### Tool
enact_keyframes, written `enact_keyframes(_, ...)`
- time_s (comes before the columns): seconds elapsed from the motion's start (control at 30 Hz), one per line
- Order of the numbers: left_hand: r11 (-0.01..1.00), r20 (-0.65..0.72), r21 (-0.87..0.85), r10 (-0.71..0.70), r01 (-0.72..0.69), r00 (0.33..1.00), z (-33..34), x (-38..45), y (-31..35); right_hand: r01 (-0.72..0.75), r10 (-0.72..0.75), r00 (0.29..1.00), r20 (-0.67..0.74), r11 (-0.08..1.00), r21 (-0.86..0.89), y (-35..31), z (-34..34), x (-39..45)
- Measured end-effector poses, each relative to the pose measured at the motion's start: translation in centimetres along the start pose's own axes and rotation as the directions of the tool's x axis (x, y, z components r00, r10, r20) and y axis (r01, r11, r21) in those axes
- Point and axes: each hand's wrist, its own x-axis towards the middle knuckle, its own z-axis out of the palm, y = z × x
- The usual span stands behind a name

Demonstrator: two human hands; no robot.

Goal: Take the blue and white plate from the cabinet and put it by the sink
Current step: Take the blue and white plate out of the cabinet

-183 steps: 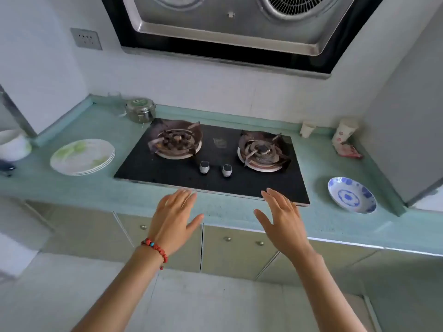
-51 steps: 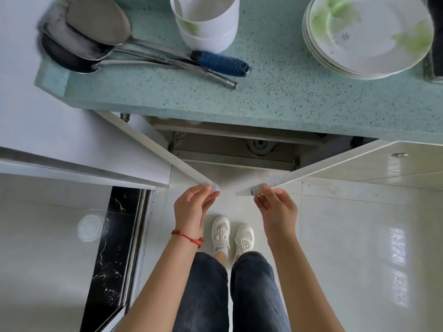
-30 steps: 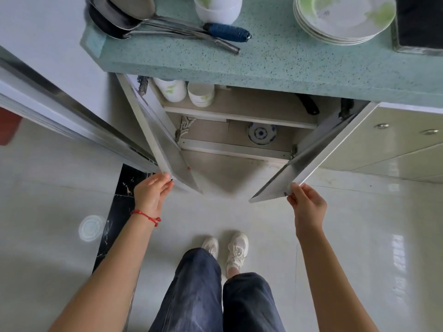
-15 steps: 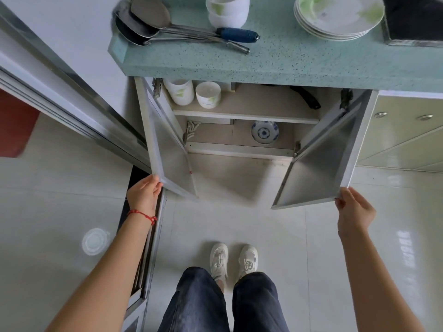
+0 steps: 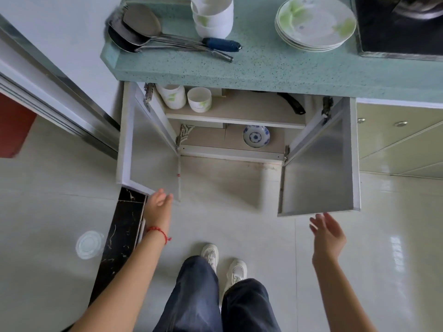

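Observation:
The blue and white plate (image 5: 256,136) lies on the bottom shelf of the open cabinet (image 5: 230,153), right of its middle. Both cabinet doors stand wide open. My left hand (image 5: 159,203) hovers at the lower edge of the left door (image 5: 148,149), fingers apart, holding nothing. My right hand (image 5: 327,232) is just below the free edge of the right door (image 5: 316,173), open and not touching it. No sink is in view.
On the green countertop (image 5: 263,65) lie metal ladles (image 5: 153,37), stacked white bowls (image 5: 213,16) and stacked green-patterned plates (image 5: 315,22); the stove (image 5: 398,25) is at the right. White cups (image 5: 185,98) and a black handle (image 5: 291,104) sit on the upper shelf. My legs stand on the tiled floor.
Both doors swung fully open. My hands let go of the door edges and now hang free with spread fingers; the left hand shifted right along the left door's edge.

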Motion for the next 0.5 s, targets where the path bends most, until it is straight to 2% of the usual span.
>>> enact_keyframes(0.1,0.941,0.204,0.228,0.204,-0.249,0.957,2.7,-2.6,0.1,0.037,-0.021,0.996,0.084,0.981,-0.190,0.7,0.7,-1.4)
enact_keyframes(0.2,0.798,0.369,0.349,0.365,-0.491,0.855,4.6,-3.1,0.3,0.094,-0.053,0.990,0.130,0.937,-0.338,0.8,2.1,-1.7)
enact_keyframes(0.27,0.708,0.438,0.388,0.423,-0.591,0.794,5.8,-2.2,0.9,0.130,-0.064,0.982,0.179,0.913,-0.387,0.5,3.7,-1.4)
enact_keyframes(0.37,0.549,0.540,0.481,0.429,-0.684,0.724,7.5,0.5,1.5,0.233,-0.082,0.953,0.291,0.815,-0.531,0.4,6.4,-0.1)
enact_keyframes(0.5,0.386,0.640,0.562,0.359,-0.732,0.680,9.7,4.7,2.2,0.349,-0.102,0.916,0.387,0.680,-0.645,0.0,10.4,2.6)
